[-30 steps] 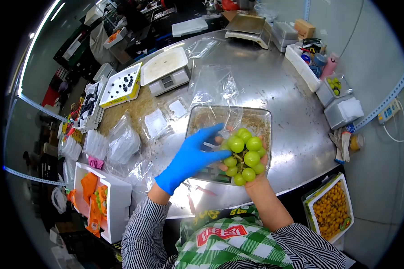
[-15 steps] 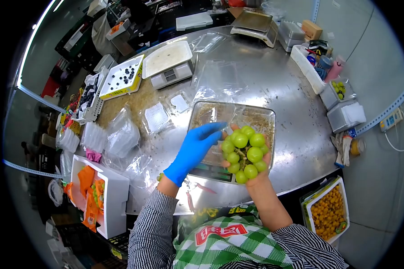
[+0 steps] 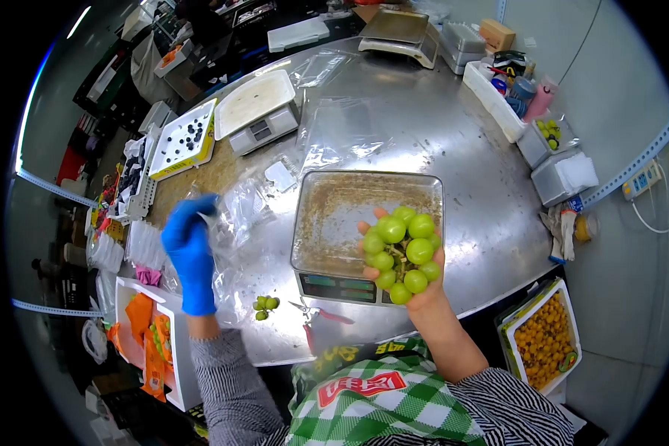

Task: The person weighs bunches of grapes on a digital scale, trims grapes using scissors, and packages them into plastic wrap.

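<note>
Held in the bare right hand [image 3: 427, 297]: a bunch of green grapes [image 3: 400, 253], raised above the right part of the nearest scale [image 3: 334, 223], with stems showing among the berries. Fingers curled about the bunch and closed on it from beneath, tips visible along its left edge. Well off to the left, in a blue glove: the left hand [image 3: 189, 249], blurred, fingers bent; cannot tell whether apart, together or gripping plastic. Close by it, clear plastic wrapping [image 3: 238, 212] and, at its left, stacked clear trays [image 3: 143, 241]. On the steel table [image 3: 472, 197], near the front edge: a few loose green grapes [image 3: 266, 304], just left of red-handled snips [image 3: 312, 315] with handles spread. Beyond the nearest scale, flat clear bags [image 3: 342, 130]; farther left, a second scale [image 3: 254, 104] beside a shallow yellow-sided box [image 3: 201, 154] of dark berries. At the lower left, a white box [image 3: 188, 372] with orange packaging [image 3: 140, 316] inside. Along the right side, a white bin [image 3: 490, 108] with a pink bottle [image 3: 540, 102], next to a clear tub [image 3: 531, 151] of green grapes. Lower right, below table level: a white-rimmed box [image 3: 571, 321] of small orange-yellow fruit.
</note>
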Available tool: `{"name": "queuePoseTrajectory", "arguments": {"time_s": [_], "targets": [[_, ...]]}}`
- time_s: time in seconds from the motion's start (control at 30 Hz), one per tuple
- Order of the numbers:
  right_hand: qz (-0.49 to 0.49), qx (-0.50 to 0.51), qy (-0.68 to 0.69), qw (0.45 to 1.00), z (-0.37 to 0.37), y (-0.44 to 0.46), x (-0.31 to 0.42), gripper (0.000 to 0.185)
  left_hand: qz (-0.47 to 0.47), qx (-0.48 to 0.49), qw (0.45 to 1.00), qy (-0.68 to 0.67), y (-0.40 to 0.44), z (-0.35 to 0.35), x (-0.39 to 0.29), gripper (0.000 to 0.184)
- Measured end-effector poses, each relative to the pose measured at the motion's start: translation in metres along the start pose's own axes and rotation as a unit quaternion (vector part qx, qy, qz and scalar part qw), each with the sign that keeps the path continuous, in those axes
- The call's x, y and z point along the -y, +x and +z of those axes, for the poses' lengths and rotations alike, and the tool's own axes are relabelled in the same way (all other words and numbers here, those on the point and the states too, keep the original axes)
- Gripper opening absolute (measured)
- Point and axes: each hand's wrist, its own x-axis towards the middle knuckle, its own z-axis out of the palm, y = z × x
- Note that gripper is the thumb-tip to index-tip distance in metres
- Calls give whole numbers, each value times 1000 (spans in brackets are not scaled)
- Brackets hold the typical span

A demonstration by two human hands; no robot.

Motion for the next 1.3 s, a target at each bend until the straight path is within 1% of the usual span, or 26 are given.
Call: {"name": "queuePoseTrajectory", "arguments": {"time_s": [0.03,0.07,0.1,0.13,0.17,0.2,0.23,0.3,0.4,0.5,0.6,0.7,0.73,0.8,0.83,0.9,0.93,1.03,1.07,1.1,1.13,1.17,1.2,1.23,1.27,1.3], "targets": [[5,-3,0,1000,0,2,-2,68,77,174,978,81,2,-4,-13,39],[12,-5,-1,1000,-1,3,-5,68,30,269,962,37,-6,5,-29,41],[22,-7,-2,1000,0,5,-9,68,-59,339,938,31,-14,13,-55,43],[33,-8,-3,999,-1,7,-13,68,-35,345,938,31,-25,28,-64,41],[44,-13,-1,999,-2,9,-17,69,-53,360,930,50,-35,38,-71,38],[55,-17,0,998,-2,11,-21,69,-10,334,941,51,-47,52,-59,39],[65,-21,0,998,-3,13,-24,69,-78,357,929,56,-48,59,-70,41],[76,-16,-13,997,-12,15,-26,68,-63,348,934,48,-58,69,-59,43],[80,-26,-20,996,-15,13,-27,68,-98,334,937,22,-65,74,-55,39],[83,-41,-30,995,-15,13,-27,66,-139,320,937,-6,-69,73,-55,36],[85,-60,-39,994,-15,15,-31,65,-214,283,934,-48,-72,71,-60,33],[85,-80,-83,990,-14,19,-39,63,-186,237,954,-6,-78,65,-64,31],[85,-86,-103,987,-15,20,-42,62,-137,199,970,34,-82,62,-63,31],[81,-55,-90,991,-23,21,-46,62,-41,119,985,118,-90,55,-56,29],[87,-39,-82,992,-26,23,-51,61,-42,108,983,139,-92,45,-54,29],[81,-54,-86,992,-26,19,-57,62,-53,74,977,195,-98,15,-52,28],[83,-57,-96,990,-28,18,-58,64,-79,90,967,224,-105,-3,-49,30],[85,-69,-114,987,-32,12,-59,68,-222,125,921,296,-132,-66,-45,32],[87,-68,-99,989,-37,10,-59,70,-232,99,929,272,-144,-90,-37,33],[93,-68,-96,989,-41,10,-59,71,-329,89,897,283,-149,-113,-40,32],[100,-70,-102,987,-43,9,-61,72,-367,57,888,273,-154,-137,-43,34],[103,-72,-109,986,-44,9,-64,73,-398,0,886,238,-169,-165,-32,31],[111,-74,-110,985,-44,9,-69,73,-456,-61,874,160,-179,-192,-25,29],[116,-75,-112,984,-45,9,-73,74,-430,-98,874,204,-192,-222,-12,28],[121,-77,-114,983,-46,9,-78,74,-430,-126,868,216,-197,-250,-5,29],[132,-82,-111,982,-46,9,-84,74,-434,-149,846,272,-203,-278,8,29]]}}
